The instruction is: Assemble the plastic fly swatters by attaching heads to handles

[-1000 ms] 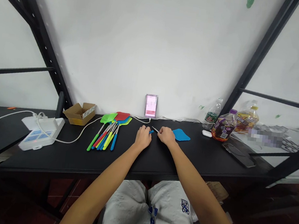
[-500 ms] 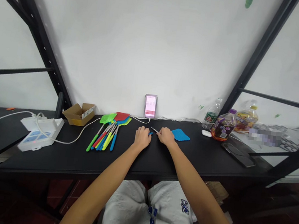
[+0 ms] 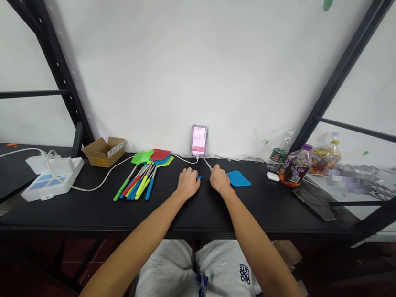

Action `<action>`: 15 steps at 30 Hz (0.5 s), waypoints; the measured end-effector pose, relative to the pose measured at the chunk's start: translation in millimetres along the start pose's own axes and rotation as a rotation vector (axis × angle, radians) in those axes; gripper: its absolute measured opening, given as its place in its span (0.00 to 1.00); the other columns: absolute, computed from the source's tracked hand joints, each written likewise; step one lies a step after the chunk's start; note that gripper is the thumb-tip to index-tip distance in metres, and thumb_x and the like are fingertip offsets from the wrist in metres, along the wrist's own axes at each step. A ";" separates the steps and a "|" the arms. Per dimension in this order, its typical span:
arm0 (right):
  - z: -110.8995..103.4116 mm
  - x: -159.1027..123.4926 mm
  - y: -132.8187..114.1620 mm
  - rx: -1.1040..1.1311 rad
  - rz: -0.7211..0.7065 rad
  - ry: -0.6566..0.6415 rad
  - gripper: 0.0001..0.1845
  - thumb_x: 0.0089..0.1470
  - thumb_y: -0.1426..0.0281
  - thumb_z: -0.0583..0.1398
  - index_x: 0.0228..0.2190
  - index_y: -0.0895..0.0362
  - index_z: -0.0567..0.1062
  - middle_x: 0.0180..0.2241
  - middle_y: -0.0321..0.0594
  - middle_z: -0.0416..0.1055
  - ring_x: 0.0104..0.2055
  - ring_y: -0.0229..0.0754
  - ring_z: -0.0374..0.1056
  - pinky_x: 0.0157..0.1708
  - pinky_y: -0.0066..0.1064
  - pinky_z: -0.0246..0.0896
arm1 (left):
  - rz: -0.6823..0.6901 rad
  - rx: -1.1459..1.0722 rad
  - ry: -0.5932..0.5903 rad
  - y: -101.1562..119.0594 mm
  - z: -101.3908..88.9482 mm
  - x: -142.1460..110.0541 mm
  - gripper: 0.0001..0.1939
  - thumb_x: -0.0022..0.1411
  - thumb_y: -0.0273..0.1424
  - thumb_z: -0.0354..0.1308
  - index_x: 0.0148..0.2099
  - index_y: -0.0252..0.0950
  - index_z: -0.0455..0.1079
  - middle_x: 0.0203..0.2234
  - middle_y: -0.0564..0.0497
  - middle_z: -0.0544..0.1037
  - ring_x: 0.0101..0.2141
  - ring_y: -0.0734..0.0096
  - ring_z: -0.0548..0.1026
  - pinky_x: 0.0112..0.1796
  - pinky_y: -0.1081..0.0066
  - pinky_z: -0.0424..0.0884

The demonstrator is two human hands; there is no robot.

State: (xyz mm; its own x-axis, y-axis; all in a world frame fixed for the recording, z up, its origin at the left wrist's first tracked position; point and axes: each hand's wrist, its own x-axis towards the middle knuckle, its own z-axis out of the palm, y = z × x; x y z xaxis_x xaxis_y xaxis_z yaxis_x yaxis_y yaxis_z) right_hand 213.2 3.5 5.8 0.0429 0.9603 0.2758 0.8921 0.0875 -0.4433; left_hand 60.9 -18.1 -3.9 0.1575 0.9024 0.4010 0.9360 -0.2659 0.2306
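Note:
My left hand (image 3: 188,182) rests on the black table (image 3: 104,204), fingers curled round a small blue handle (image 3: 199,177) whose tip pokes out to the right. My right hand (image 3: 220,178) is closed on a thin metal rod (image 3: 207,163) that points up and away toward the wall. A blue fly-swatter head (image 3: 239,178) lies flat just right of my right hand. The two hands are a short gap apart.
A bundle of several coloured fly swatters (image 3: 142,173) lies left of my hands. A phone (image 3: 199,140) leans on the wall with a white cable. A cardboard box (image 3: 106,150), a white power strip (image 3: 50,176), bottles (image 3: 295,167) and a dark phone (image 3: 315,205) sit along the table.
The metal rod in my right hand has swung from pointing left toward my left hand to pointing up toward the wall. My left hand has stayed put.

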 end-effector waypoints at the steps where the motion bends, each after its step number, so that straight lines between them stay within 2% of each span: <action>1: -0.4 -0.4 -0.5 0.014 -0.003 0.018 0.14 0.65 0.65 0.46 0.43 0.59 0.66 0.37 0.52 0.74 0.39 0.51 0.71 0.35 0.34 0.56 | 0.001 -0.005 0.001 0.0 0.1 0.0 0.07 0.63 0.32 0.53 0.40 0.36 0.70 0.39 0.43 0.71 0.44 0.56 0.67 0.43 0.62 0.63; 5: -0.7 -1.7 -1.4 0.074 -0.042 0.103 0.16 0.64 0.59 0.49 0.38 0.57 0.69 0.34 0.47 0.74 0.37 0.47 0.71 0.34 0.31 0.54 | 0.020 -0.029 0.031 0.5 0.2 0.5 0.06 0.62 0.32 0.54 0.39 0.36 0.70 0.39 0.44 0.71 0.43 0.58 0.68 0.43 0.62 0.63; 10: -2.9 -1.7 -1.3 0.240 -0.081 0.259 0.25 0.65 0.56 0.45 0.29 0.56 0.74 0.27 0.43 0.74 0.34 0.44 0.70 0.33 0.29 0.54 | 0.065 -0.070 0.134 1.8 -0.4 1.0 0.06 0.62 0.32 0.54 0.38 0.36 0.70 0.37 0.46 0.72 0.41 0.62 0.68 0.43 0.65 0.64; 15: -5.5 0.5 1.1 0.375 -0.042 0.419 0.32 0.64 0.54 0.43 0.24 0.57 0.76 0.25 0.44 0.74 0.31 0.44 0.70 0.33 0.30 0.55 | 0.107 -0.148 0.119 2.4 -0.2 0.3 0.04 0.64 0.31 0.53 0.39 0.38 0.67 0.33 0.49 0.73 0.38 0.66 0.71 0.38 0.69 0.64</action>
State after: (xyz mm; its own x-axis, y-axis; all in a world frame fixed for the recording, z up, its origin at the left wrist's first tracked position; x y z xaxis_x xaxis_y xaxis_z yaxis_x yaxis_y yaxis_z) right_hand 216.7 2.6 10.1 0.2546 0.7731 0.5810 0.6790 0.2849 -0.6766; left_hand 63.1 -18.5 -3.1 0.2068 0.8226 0.5297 0.8582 -0.4125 0.3055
